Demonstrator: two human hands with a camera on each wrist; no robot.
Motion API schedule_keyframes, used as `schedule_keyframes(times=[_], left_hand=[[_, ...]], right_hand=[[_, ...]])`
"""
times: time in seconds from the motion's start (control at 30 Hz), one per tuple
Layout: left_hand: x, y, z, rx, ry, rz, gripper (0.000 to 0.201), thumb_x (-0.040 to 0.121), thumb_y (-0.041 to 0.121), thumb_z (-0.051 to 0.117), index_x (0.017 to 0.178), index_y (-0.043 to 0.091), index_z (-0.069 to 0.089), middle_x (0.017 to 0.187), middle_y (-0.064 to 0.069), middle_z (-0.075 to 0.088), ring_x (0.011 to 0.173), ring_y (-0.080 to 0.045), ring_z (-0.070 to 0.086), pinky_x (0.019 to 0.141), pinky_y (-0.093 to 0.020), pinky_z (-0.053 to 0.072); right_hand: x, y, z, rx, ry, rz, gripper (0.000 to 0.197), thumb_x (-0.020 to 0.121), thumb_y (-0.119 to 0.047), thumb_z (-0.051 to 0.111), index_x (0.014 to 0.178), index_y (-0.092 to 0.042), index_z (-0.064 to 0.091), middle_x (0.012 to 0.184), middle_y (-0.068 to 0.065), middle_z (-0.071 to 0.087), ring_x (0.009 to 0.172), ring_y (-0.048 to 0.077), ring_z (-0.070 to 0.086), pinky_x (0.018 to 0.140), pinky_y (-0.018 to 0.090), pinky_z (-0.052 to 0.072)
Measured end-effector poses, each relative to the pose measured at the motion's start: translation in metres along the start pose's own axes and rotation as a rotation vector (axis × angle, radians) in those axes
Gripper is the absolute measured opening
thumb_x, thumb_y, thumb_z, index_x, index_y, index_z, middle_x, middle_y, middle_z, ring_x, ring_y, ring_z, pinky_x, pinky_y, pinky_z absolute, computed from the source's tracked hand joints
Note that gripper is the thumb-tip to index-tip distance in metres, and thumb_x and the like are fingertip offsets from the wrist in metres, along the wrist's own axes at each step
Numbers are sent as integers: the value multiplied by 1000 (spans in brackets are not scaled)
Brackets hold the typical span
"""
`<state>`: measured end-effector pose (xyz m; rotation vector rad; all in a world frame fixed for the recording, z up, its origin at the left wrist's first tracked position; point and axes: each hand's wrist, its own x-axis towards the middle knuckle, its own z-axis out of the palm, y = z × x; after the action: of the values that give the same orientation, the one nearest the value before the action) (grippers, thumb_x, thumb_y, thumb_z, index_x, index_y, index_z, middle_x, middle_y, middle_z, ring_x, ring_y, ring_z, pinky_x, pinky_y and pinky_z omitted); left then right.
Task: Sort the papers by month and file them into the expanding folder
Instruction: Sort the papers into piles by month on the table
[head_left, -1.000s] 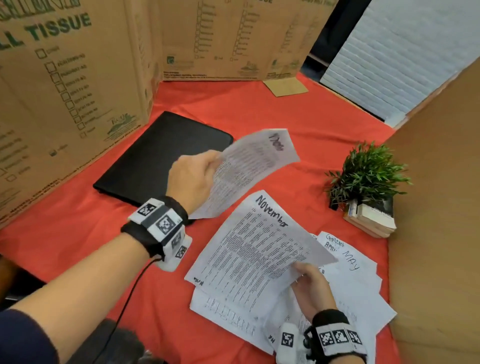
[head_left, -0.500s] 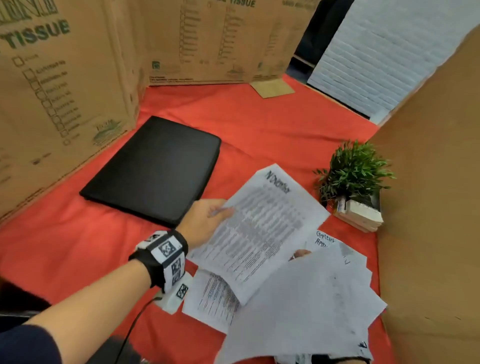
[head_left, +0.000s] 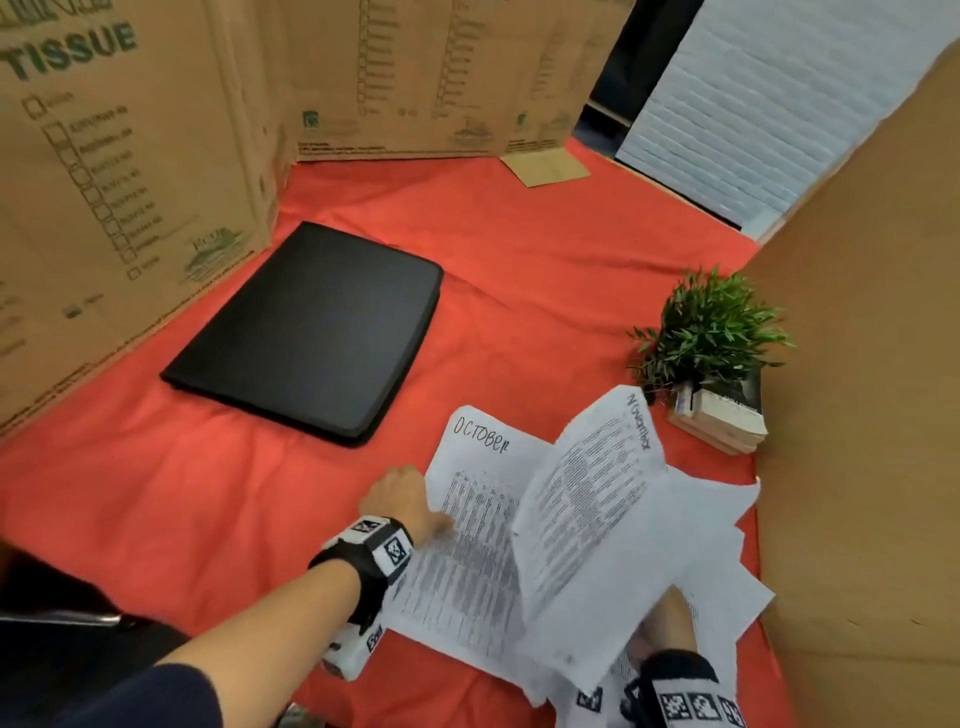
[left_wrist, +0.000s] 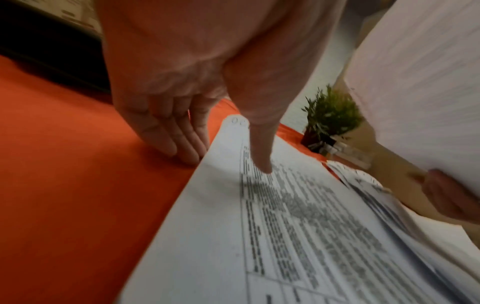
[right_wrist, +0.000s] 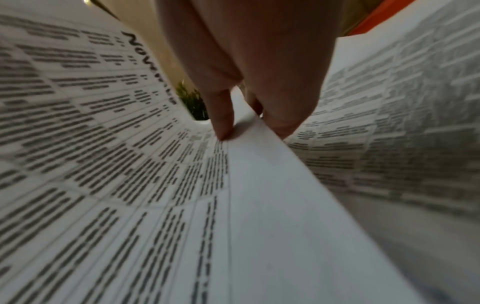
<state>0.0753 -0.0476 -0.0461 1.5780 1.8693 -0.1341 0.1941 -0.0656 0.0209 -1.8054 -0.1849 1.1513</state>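
The left hand (head_left: 397, 496) reaches forward with the forearm low over the red-clothed counter (head_left: 156, 519), palm down. In the left wrist view its fingers (left_wrist: 179, 142) are straight and together, their tips on the cloth just at the left edge of the white printed sheet headed "October" (head_left: 480, 499), while the thumb (left_wrist: 259, 148) is stretched out and presses on that sheet's printed table. It holds nothing; the sheet lies flat under the thumb.

The right hand (head_left: 670, 618) sits close to the body, mostly hidden beneath a lifted white printed sheet marked "November" (head_left: 587, 499). The right wrist view shows the thumb (right_wrist: 221, 115) on top of a paper edge and the fingers (right_wrist: 283, 115) below it, pinching it, so the sheet bows upward and leans toward the left hand. Under and to the right of this hand lies a loose spread of further white papers (head_left: 717, 561), fanned on the cloth.

Ahead of the left hand and well apart from it lies the flat black expanding folder (head_left: 311, 332), closed. Ahead of the right hand stands a small green potted plant (head_left: 711, 327) on a short stack of books (head_left: 727, 421).
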Motion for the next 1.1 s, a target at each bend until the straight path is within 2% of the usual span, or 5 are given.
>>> schedule_keyframes(times=[0.13, 0.53, 0.73, 0.87, 1.1], left_hand=[[4, -1, 13, -33, -15, -17, 47, 78, 44, 77, 105, 11, 59, 114, -8, 64, 104, -29, 62, 84, -35, 50], [22, -47, -91, 187, 313, 157, 35, 99, 44, 46, 109, 17, 66, 108, -18, 64, 100, -40, 61, 83, -39, 49], [9, -50, -177, -319, 656, 390, 12, 95, 20, 51, 94, 16, 62, 81, -19, 66, 78, -40, 62, 69, -48, 51], [4, -34, -190, -745, 548, 409, 21, 93, 25, 54, 95, 9, 68, 95, -12, 71, 91, -29, 66, 80, -43, 52], [1, 8, -48, -499, 212, 248, 22, 95, 16, 55, 111, 6, 65, 110, -16, 68, 106, -34, 62, 85, -34, 45]], right_hand=[[43, 7, -166, -26, 90, 1, 30, 95, 0, 51, 124, -10, 52, 108, 9, 64, 92, 25, 62, 81, 35, 53], [70, 17, -161, -284, 99, -153, 31, 94, 1, 49, 123, -7, 52, 122, 14, 59, 101, 29, 55, 94, 41, 44], [69, 16, -139, -445, 32, -273, 81, 91, 3, 55, 149, -32, 9, 140, 11, 43, 127, 27, 45, 110, 43, 34], [64, 11, -131, -510, -2, -421, 73, 93, 5, 49, 146, -35, 19, 122, 5, 49, 97, 23, 53, 94, 32, 38], [68, 14, -122, -311, -131, -249, 21, 93, -15, 50, 100, -16, 70, 105, 6, 69, 107, 26, 61, 88, 40, 48]])
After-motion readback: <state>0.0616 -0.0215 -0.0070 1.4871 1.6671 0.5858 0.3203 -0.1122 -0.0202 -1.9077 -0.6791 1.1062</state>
